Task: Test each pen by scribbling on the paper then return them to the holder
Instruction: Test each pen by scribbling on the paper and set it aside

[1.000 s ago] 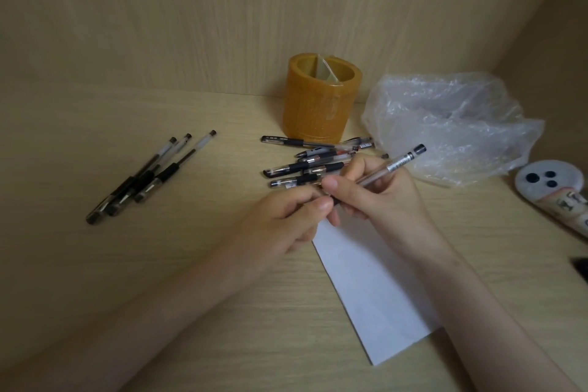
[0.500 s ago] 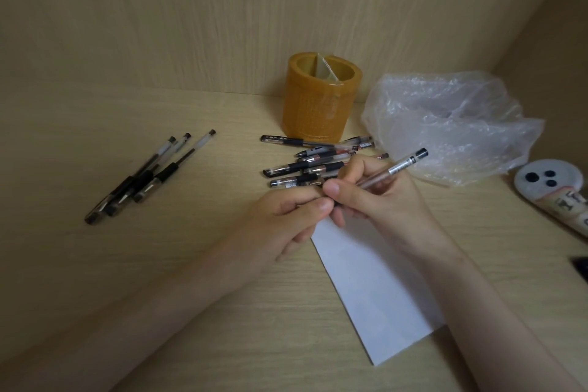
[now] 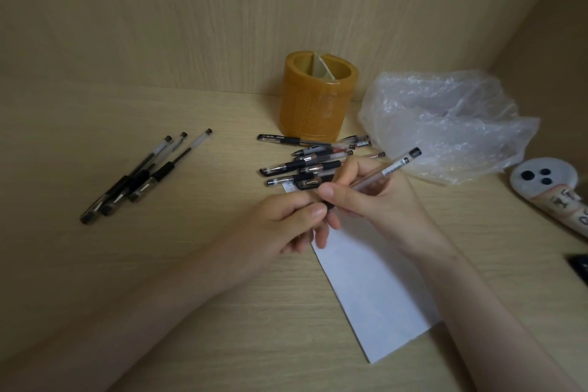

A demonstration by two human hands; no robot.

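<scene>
Pen (image 3: 386, 170) barely shifted; uncapping, seemingly.
Right hand (image 3: 381, 200) gripped it, left hand (image 3: 283, 226) pinched its tip; paper (image 3: 375, 296), 6 o'clock, next.

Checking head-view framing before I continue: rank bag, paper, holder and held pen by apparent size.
Largest to smallest in the head view:
1. bag and paper: too alike to rank, since the hands hide part of the paper.
2. holder
3. held pen, only a thin line
</scene>
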